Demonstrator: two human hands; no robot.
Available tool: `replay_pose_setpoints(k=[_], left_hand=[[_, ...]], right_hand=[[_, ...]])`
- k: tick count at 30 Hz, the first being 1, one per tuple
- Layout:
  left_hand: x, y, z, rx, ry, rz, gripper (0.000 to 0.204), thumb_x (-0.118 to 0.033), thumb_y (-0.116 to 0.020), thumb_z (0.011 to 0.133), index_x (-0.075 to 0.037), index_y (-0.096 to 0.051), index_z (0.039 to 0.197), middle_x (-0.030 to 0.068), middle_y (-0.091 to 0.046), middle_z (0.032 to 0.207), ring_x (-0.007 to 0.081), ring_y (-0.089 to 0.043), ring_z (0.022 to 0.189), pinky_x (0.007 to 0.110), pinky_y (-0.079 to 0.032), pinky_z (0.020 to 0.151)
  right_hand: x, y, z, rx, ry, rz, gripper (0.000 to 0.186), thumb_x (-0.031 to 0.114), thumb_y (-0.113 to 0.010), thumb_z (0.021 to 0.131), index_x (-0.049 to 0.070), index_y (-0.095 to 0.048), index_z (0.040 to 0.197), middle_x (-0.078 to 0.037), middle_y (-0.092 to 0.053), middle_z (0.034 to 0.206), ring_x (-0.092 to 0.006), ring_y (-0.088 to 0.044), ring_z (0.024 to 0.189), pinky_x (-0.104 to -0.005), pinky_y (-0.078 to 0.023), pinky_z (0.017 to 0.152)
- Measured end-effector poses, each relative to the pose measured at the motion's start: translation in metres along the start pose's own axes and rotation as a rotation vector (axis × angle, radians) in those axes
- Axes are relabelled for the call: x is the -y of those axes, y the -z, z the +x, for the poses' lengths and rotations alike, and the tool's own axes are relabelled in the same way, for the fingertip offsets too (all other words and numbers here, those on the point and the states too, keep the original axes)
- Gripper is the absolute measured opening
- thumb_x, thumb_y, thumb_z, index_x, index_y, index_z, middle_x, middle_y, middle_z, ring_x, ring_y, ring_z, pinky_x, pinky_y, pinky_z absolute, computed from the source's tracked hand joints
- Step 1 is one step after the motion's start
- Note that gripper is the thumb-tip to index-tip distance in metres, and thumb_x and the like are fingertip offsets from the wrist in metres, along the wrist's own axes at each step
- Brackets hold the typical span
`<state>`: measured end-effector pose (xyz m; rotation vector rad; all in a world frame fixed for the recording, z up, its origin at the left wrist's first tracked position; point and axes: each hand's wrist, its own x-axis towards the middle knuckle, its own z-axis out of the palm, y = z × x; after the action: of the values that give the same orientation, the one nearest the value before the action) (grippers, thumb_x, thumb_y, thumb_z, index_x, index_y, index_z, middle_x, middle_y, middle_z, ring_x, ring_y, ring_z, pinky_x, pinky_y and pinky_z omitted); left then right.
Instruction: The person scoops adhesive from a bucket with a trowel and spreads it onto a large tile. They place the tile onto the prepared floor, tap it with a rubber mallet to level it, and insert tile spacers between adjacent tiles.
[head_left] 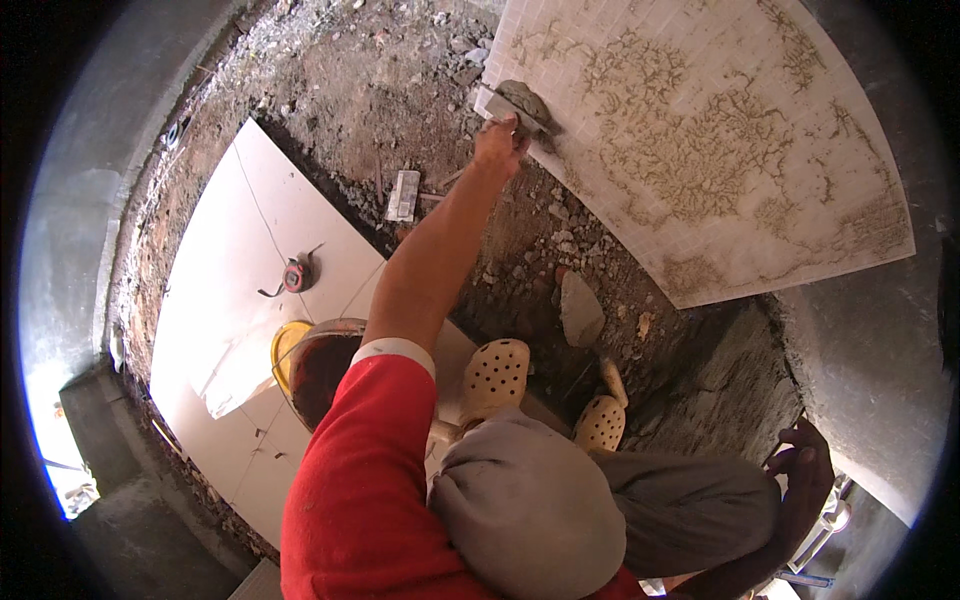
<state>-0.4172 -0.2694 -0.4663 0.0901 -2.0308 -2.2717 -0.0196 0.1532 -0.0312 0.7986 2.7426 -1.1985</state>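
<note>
My left hand [500, 145] grips a metal trowel [495, 103] carrying a lump of wet grey mortar [523, 98], against the left edge of a large square-patterned tile [600, 140] whose face is mottled with greenish-grey residue. Low at the right, my right hand [805, 460] is in shadow by a grey concrete edge, its fingers curled; what they hold, if anything, I cannot make out. My red-sleeved left arm stretches up across the middle, partly covering a bucket [320, 350] with a dark inside.
Large white boards [210, 260] at left carry a tape measure [298, 275]; a yellow round object [285, 355] sits behind the bucket. Rubble soil [380, 90] holds a small pale block [402, 195] and a stone [580, 308]. My tan clogs [495, 372] are below. Concrete walls [70, 250] curve around.
</note>
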Motion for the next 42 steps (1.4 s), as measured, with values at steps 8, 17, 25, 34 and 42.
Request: replay_pose_setpoints(k=[8, 17, 25, 34, 42], left_hand=[[-0.067, -0.016, 0.033, -0.091, -0.14, 0.303, 0.022, -0.02, -0.066, 0.1, -0.007, -0.061, 0.117, 0.0049, -0.066, 0.1, 0.0193, -0.062, 0.087, 0.039, -0.056, 0.077], [-0.2, -0.07, 0.077, -0.202, -0.025, -0.097, 0.028, -0.019, -0.071, 0.094, -0.001, -0.066, 0.115, 0.0114, -0.068, 0.093, 0.0243, -0.066, 0.085, 0.038, -0.055, 0.073], [-0.284, -0.102, 0.108, -0.382, -0.027, 0.178, 0.032, -0.023, -0.076, 0.089, 0.001, -0.074, 0.111, 0.019, -0.076, 0.094, 0.031, -0.073, 0.087, 0.042, -0.055, 0.078], [-0.321, -0.143, 0.079, -0.377, -0.513, 0.699, 0.03, -0.019, -0.074, 0.087, 0.004, -0.066, 0.105, 0.0259, -0.071, 0.096, 0.047, -0.069, 0.094, 0.051, -0.054, 0.081], [-0.324, -0.2, 0.012, -0.207, -0.686, 0.676, 0.028, -0.014, -0.075, 0.088, 0.005, -0.061, 0.103, 0.0253, -0.066, 0.092, 0.047, -0.066, 0.084, 0.054, -0.051, 0.072]], right_hand=[[-0.005, -0.003, -0.007, -0.051, -0.004, -0.028, 0.05, 0.042, -0.053, 0.106, -0.002, -0.064, 0.129, -0.011, -0.068, 0.099, -0.0133, -0.06, 0.071, -0.0296, -0.049, 0.065], [0.018, -0.014, -0.015, -0.049, 0.065, 0.027, 0.051, 0.043, -0.054, 0.104, -0.003, -0.065, 0.124, -0.01, -0.069, 0.093, -0.0129, -0.058, 0.069, -0.0287, -0.046, 0.063], [0.013, 0.002, -0.017, 0.015, -0.076, 0.033, 0.055, 0.051, -0.06, 0.099, 0.007, -0.069, 0.13, -0.022, -0.072, 0.123, -0.0376, -0.072, 0.102, -0.0491, -0.051, 0.092], [0.023, -0.015, -0.022, -0.102, 0.014, 0.247, 0.044, 0.039, -0.059, 0.103, -0.001, -0.063, 0.12, -0.012, -0.066, 0.098, -0.0143, -0.058, 0.075, -0.0297, -0.048, 0.066], [0.022, -0.016, -0.02, -0.127, 0.034, 0.353, 0.038, 0.034, -0.061, 0.101, -0.001, -0.064, 0.116, -0.012, -0.065, 0.096, -0.0151, -0.057, 0.073, -0.0307, -0.048, 0.066]])
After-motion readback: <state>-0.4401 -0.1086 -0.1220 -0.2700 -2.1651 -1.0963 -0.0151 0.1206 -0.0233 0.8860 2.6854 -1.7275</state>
